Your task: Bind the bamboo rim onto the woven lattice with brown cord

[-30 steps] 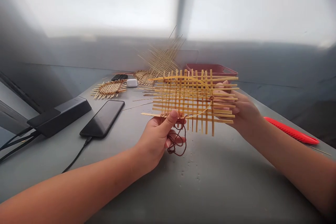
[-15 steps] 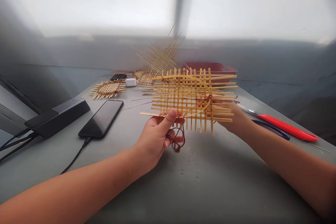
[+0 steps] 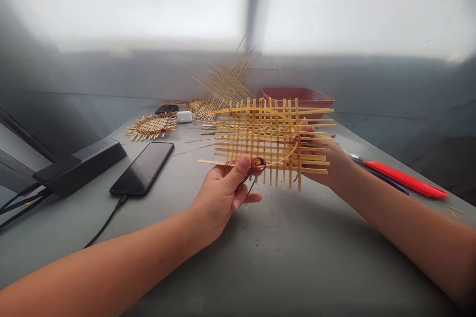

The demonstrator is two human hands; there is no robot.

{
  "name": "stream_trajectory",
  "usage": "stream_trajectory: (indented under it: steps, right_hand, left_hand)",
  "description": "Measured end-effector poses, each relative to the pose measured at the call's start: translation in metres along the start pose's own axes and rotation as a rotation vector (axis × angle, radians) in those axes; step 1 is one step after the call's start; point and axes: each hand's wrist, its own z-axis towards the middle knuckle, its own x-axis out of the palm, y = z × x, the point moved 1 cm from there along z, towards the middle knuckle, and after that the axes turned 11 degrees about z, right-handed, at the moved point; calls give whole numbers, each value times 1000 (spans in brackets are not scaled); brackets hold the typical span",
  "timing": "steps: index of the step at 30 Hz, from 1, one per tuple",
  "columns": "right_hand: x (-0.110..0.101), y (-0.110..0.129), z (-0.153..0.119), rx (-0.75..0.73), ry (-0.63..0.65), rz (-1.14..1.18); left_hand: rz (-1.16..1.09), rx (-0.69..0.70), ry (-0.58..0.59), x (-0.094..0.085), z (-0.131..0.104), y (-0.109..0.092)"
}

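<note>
Upright in front of me is a woven lattice (image 3: 256,141) of pale bamboo strips, with a curved bamboo strip (image 3: 288,121) lying in an arc on its near face. My left hand (image 3: 226,185) pinches the lower left edge, thumb in front, other fingers beneath or behind. Brown cord (image 3: 258,164) makes a small loop by that thumb, and a strand hangs below. Another brown knot (image 3: 296,139) ties the arc at the right. My right hand (image 3: 322,161) is behind the lattice's right side. Its fingers are mostly hidden by the strips, so their grip is unclear.
At right lie a red-handled cutter (image 3: 407,178) and a dark blue handle (image 3: 386,182). At left are a phone (image 3: 143,168) on a cable and a black box (image 3: 82,166). Behind are brown-rimmed woven pieces (image 3: 154,126), a white case (image 3: 184,117), loose strips and a reddish basket (image 3: 312,96).
The brown cord that dangled in loops below my left hand is now a smaller loop higher up, against the lattice. My right hand has shifted behind the strips, a fingertip showing higher.
</note>
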Motion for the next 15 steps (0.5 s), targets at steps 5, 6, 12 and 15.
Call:
stream_trajectory:
  steps: [5,6,12,15]
  right_hand:
    - [4,-5,-3,96,35,64]
    - [5,-5,-5,76,47,52]
    - [3,-13,-6,-52,73,-80]
    - [2,-14,-5,-43,126,-171]
  left_hand:
    - [0,-2,-2,1,-1,0]
    - [1,-3,1,1,-1,0]
    - [-8,18,19,-1,0,2]
    - [-10,27,22,-2,-1,2]
